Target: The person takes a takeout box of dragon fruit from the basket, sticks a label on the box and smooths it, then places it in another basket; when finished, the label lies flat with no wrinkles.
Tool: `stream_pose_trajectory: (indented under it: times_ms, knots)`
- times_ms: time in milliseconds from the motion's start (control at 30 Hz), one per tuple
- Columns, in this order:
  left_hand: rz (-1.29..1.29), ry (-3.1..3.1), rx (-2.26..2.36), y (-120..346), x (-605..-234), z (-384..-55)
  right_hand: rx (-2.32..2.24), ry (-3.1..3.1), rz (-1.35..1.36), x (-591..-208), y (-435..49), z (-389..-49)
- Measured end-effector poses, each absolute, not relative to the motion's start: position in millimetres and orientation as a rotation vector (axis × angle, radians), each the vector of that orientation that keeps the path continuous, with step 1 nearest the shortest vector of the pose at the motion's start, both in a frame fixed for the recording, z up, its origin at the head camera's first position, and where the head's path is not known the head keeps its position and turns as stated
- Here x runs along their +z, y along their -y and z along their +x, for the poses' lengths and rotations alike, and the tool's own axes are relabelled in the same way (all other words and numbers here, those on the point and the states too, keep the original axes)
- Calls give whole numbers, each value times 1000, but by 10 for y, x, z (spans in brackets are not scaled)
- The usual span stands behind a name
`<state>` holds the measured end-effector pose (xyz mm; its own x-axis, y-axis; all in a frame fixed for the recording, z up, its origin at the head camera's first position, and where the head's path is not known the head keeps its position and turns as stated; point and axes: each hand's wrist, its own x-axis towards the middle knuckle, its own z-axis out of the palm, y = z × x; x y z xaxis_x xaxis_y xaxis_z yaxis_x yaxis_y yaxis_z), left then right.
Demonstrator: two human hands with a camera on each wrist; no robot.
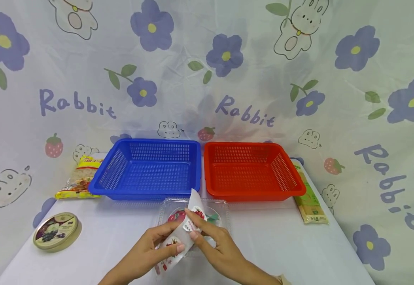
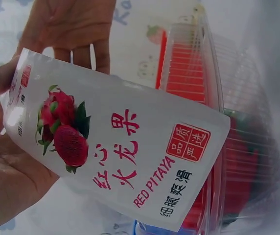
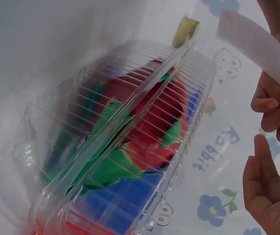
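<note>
Both hands are at a white paper label (image 1: 183, 233) printed with dragon fruit and the words RED PITAYA, held slanted above a box. My left hand (image 1: 150, 245) grips its lower part, thumb on the printed face. My right hand (image 1: 224, 249) pinches its middle with thumb and index finger; the exact contact is partly hidden. Behind and beneath the label, a clear plastic clamshell box (image 1: 224, 209) stands on the table. Through its ribbed wall a red and green item (image 3: 154, 147) shows. The right wrist view shows the label's plain back (image 3: 257, 44) curving toward the fingers.
A blue basket (image 1: 144, 196) and a red basket (image 1: 256, 194) stand side by side behind the box. A yellow food bag (image 1: 78, 178) lies at left, a round gold tin (image 1: 57, 231) nearer in front. A green and tan packet (image 1: 311, 202) lies right of the red basket.
</note>
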<state>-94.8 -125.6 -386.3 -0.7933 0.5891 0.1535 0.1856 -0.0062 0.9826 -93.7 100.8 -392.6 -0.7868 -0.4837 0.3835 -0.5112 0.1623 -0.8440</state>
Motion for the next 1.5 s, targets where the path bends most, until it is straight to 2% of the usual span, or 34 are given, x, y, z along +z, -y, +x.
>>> stream_pose_trajectory:
  times_ms: [467, 700, 800, 1033, 1233, 1500]
  knots:
    - [780, -1888, 1887, 1426, -3940, -944, 1747, 2170, 1141, -3920, -1031, -992]
    - [714, -1876, 1894, 1714, -4033, -950, 1784, 2058, 1092, -3869, -1098, -1029]
    - [624, -1912, 1824, 1958, -4052, -981, 1733, 2016, 1093, -3856, -1134, -1069]
    - [240, -2035, 1552, 2634, -4120, -1098, 1671, 2035, 1086, -3925, -1200, -1105]
    - [9, -2163, 1403, 2981, -4375, -1208, 1362, 2078, 1088, -4063, -1278, -1209]
    - [77, -2189, 1316, 3080, -4746, -1348, 939, 2085, 1131, -4162, -1411, -1350]
